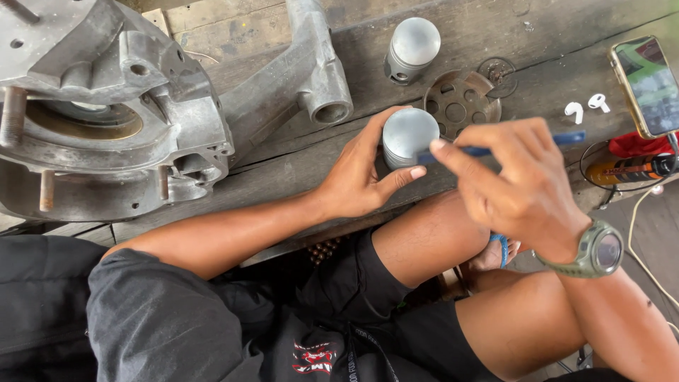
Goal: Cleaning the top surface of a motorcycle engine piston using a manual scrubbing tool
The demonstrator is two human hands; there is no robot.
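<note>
Wooden planks [283,166] bear a piston [409,134] gripped by left hand [357,177]; right hand [520,180] pinches blue tool [495,147].

Head-worn view, steeply downward, close over lap and wooden bench [283,159]

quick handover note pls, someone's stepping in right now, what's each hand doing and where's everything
Left hand: grip wrapped around a grey metal piston, held upright on the wooden bench.
Right hand: pinching a thin blue tool, its tip laid across the piston's crown.
Nearby: second piston lying behind, round perforated plate beside it, big engine casing at the left, phone and two white earbuds at the right.
Done: cannot tell from the crown how far the work has got.
Left: the second piston lies untouched.
</note>
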